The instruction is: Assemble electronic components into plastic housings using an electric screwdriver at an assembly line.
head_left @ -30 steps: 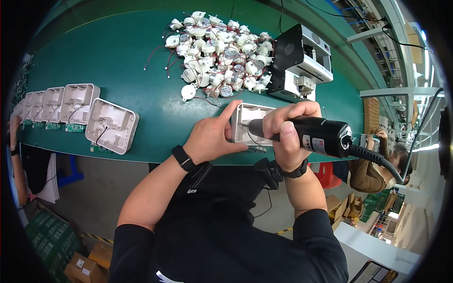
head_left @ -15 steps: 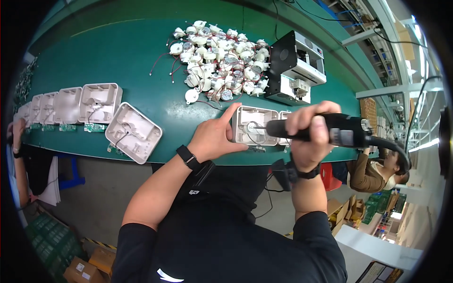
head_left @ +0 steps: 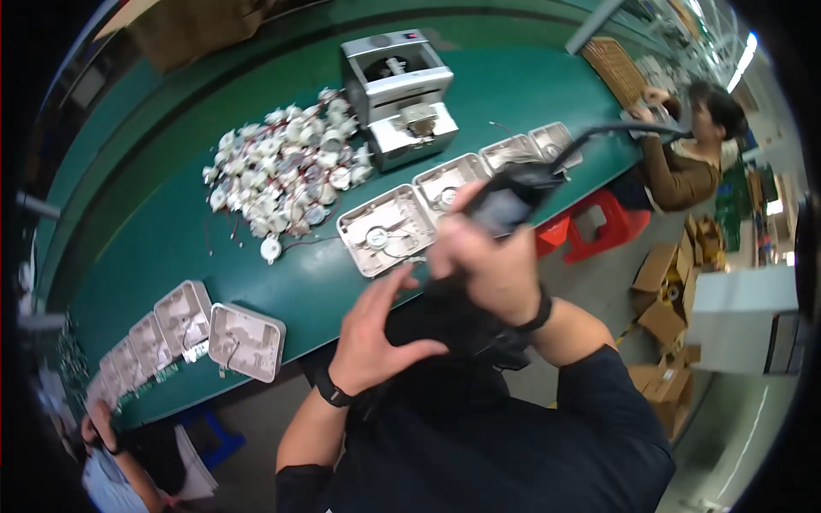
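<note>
My right hand (head_left: 492,265) is wrapped round a black corded electric screwdriver (head_left: 513,201), held above the table's front edge and close to my body; its tip is hidden and the tool is blurred. My left hand (head_left: 372,333) is empty, fingers apart, just in front of the table edge. Nearest to it lies an open white plastic housing (head_left: 352,229) with a round white motor part (head_left: 377,238) and a wire inside. More such housings stand in a row to its right, the adjoining housing (head_left: 425,181) also holding a round part.
A heap of white motor parts (head_left: 282,162) with red wires lies beyond the housings. Behind stands a grey and black machine (head_left: 402,103). More housings (head_left: 248,342) line the left side. Co-workers sit at both ends, one beside a red stool (head_left: 611,227).
My view has turned and shifted. The screwdriver has come away from the housing toward my body, still in my right hand. My left hand has left the housing and moved nearer to me.
</note>
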`<state>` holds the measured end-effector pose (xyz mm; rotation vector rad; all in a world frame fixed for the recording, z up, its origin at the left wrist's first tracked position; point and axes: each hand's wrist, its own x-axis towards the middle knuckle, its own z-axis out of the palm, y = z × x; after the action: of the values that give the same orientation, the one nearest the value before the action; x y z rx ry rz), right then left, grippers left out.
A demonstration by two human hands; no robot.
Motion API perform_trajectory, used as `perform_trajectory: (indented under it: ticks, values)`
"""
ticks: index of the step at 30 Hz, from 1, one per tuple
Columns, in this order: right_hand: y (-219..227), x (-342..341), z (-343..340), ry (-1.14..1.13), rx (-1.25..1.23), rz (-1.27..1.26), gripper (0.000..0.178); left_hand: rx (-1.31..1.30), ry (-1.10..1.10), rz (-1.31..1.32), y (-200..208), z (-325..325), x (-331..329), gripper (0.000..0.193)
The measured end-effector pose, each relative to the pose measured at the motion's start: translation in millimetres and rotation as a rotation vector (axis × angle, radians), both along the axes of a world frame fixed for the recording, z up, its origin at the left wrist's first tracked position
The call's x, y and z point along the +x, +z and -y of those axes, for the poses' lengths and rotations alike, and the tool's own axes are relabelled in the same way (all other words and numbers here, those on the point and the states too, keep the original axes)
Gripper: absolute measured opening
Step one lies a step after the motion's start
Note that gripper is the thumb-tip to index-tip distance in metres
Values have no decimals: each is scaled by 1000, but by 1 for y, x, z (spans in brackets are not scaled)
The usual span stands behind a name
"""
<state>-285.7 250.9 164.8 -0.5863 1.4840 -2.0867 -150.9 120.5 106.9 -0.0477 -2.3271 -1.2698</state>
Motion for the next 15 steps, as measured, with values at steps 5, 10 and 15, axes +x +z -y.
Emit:
perform_trajectory:
  ticks: [5, 10, 15]
  values:
    - [-12, 1, 18, 121, 126, -454, 36, 522, 68, 326, -35, -12, 30, 45]
    - [-44, -46, -18, -277, 822, -1102, 60, 799, 287, 414, -7, -7, 80, 29]
    - [-74, -46, -20, -306, 1002, -1279, 80, 828, 295, 354, -25, -11, 82, 24]
